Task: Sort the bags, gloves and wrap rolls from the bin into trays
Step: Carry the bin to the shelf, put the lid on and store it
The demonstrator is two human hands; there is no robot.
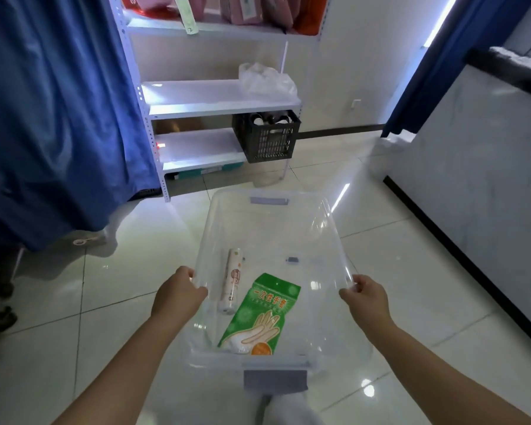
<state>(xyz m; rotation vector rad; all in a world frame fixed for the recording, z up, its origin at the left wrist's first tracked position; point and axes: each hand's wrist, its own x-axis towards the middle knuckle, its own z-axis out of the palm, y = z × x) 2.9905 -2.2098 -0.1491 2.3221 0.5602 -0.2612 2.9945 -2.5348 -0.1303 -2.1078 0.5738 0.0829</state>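
A clear plastic bin point(325, 222) with grey handles hangs above the tiled floor, held by both my hands. My left hand point(178, 291) grips its left rim and my right hand point(365, 294) grips its right rim. Inside lie a white wrap roll point(233, 279) on the left and a green pack of disposable gloves point(259, 314) beside it, nearer to me. A small dark piece point(292, 259) lies on the bin's bottom at the right.
A white metal shelf unit point(215, 98) stands ahead with a crumpled clear bag point(267, 79) and a black crate point(265, 134) on it. A blue curtain point(49, 111) hangs at the left. A white counter point(478, 185) runs along the right.
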